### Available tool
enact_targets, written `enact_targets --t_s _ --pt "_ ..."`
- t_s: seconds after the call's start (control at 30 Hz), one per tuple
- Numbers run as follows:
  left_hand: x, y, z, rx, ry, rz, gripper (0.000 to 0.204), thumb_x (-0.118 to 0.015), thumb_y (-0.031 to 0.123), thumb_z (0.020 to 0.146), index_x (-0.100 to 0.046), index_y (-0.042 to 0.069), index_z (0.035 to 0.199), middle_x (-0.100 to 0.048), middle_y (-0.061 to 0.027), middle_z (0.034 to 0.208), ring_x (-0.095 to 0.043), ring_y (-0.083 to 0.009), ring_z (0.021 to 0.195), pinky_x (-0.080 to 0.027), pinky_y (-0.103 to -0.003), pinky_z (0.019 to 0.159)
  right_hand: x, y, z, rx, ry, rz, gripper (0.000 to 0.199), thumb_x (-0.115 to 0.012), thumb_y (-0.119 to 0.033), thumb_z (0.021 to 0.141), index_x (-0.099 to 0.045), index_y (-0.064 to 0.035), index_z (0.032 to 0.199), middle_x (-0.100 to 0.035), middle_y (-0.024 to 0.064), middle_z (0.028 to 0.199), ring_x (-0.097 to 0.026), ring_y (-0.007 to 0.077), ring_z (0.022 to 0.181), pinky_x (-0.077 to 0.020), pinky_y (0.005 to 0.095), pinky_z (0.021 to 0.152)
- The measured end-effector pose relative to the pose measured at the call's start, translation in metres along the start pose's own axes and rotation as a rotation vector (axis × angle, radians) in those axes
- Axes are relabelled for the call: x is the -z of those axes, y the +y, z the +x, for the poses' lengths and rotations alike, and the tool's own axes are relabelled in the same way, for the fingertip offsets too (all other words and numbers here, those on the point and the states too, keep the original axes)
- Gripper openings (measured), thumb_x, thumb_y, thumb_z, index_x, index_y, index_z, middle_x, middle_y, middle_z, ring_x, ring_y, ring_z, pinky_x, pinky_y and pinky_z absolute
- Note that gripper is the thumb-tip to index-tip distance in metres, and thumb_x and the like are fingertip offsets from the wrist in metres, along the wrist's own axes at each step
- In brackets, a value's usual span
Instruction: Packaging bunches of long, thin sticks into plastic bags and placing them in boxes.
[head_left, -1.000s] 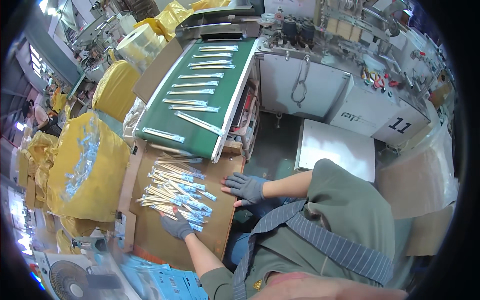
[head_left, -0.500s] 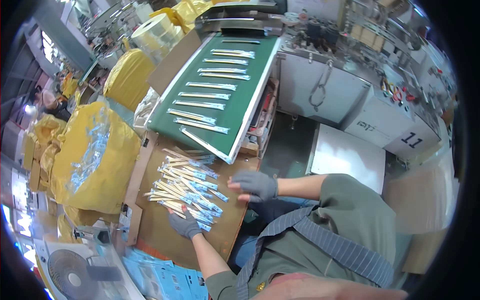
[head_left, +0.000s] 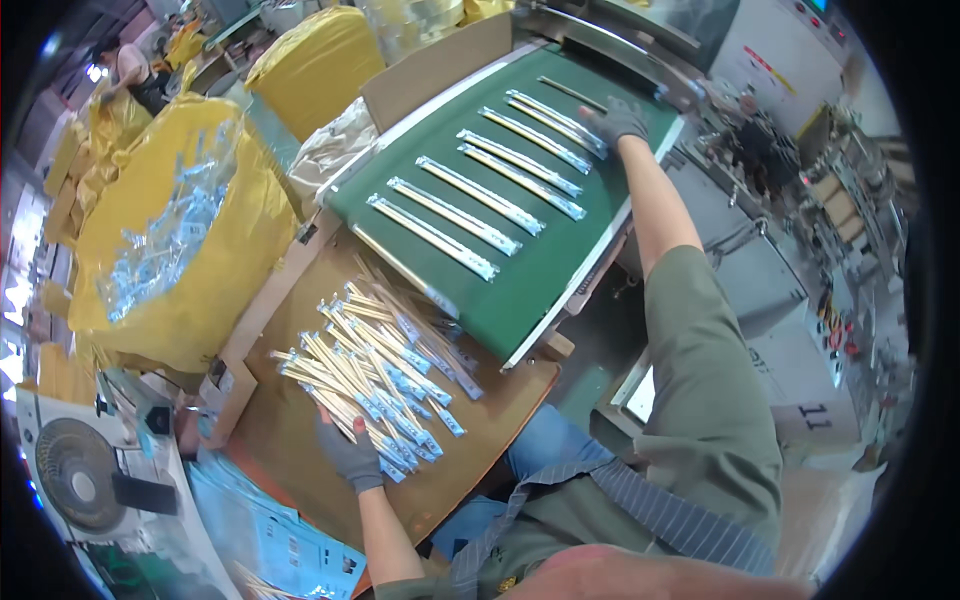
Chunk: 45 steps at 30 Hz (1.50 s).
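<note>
While my grey-gloved left hand (head_left: 349, 455) lies against the pile of slim wooden sticks in clear-and-blue wrappers (head_left: 378, 372) at 8 o'clock, my grey-gloved right hand (head_left: 620, 120) is out at 1 o'clock, just beside the far packs (head_left: 555, 122) on the flat green conveyor belt (head_left: 490, 320). Whether either grips any, I can't tell! Big yellow plastic bag (head_left: 235, 285), between 9 and 10.

Right arm (head_left: 658, 200) extended far forward, gloved right hand (head_left: 618, 121) foremost; left hand (head_left: 350, 455) closer in, thumb (head_left: 359, 426) parted from fingers (head_left: 324, 416).
</note>
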<state>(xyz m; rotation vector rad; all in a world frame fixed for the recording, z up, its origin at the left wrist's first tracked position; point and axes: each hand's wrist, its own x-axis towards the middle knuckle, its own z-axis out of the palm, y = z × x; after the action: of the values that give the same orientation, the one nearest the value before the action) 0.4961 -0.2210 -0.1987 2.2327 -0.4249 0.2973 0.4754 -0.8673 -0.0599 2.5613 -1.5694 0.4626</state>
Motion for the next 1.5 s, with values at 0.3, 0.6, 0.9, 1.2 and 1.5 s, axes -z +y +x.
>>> enact_targets --t_s 0.3,0.6,0.9,1.2,1.5 --pt "0.004 -0.009 -0.006 0.003 0.03 0.185 0.066 -0.061 0.039 0.082 -0.043 -0.001 0.131 -0.048 -0.0232 0.127 -0.044 -0.0373 0.118 -0.033 -0.042 0.101 0.02 -0.094 -0.136 0.888 -0.247 0.535 0.062 -0.05 -0.048 0.088 -0.045 -0.0011 0.129 -0.046 0.0223 0.131 -0.044 0.0342 0.123 -0.0332 0.0353 0.103" --pt "-0.016 -0.014 0.008 0.149 0.082 -0.03 0.062 -0.058 0.041 0.086 -0.047 -0.007 0.124 -0.052 -0.0258 0.12 -0.049 -0.0397 0.11 -0.037 -0.04 0.096 0.064 -0.221 -0.36 1.031 -0.446 0.589 0.085 -0.044 -0.061 0.084 -0.034 0.0097 0.131 -0.036 0.0308 0.134 -0.031 0.0409 0.129 -0.0248 0.0408 0.108" --pt "-0.037 0.032 0.061 0.723 -0.04 -1.396 0.065 -0.054 0.049 0.088 -0.049 -0.006 0.123 -0.059 -0.0132 0.11 -0.057 -0.0178 0.094 -0.047 -0.029 0.081 0.031 -0.274 -0.414 0.67 -0.809 0.594 0.099 -0.063 -0.067 0.062 -0.047 0.0076 0.124 -0.062 0.0247 0.106 -0.062 0.0343 0.096 -0.0462 0.0385 0.087" --pt "0.05 0.068 0.047 0.323 0.049 -1.13 0.041 -0.079 0.014 0.07 -0.062 0.0 0.105 -0.063 -0.0064 0.1 -0.058 -0.0127 0.09 -0.047 -0.026 0.08 0.066 -0.269 -0.441 0.284 -1.364 1.813 0.056 -0.072 -0.028 0.075 -0.053 0.0029 0.117 -0.062 0.0096 0.099 -0.059 0.0156 0.09 -0.048 0.0287 0.08" --pt "0.108 0.071 0.016 -0.001 -0.267 -0.951 0.104 -0.079 0.01 0.064 -0.012 0.004 0.144 -0.051 -0.0126 0.126 -0.055 -0.0215 0.11 -0.046 -0.036 0.091 0.118 -0.218 -0.429 0.999 -1.283 1.786 0.11 -0.083 -0.018 0.063 -0.011 -0.0025 0.144 -0.042 0.0104 0.131 -0.045 0.0199 0.116 -0.0354 0.0327 0.1"
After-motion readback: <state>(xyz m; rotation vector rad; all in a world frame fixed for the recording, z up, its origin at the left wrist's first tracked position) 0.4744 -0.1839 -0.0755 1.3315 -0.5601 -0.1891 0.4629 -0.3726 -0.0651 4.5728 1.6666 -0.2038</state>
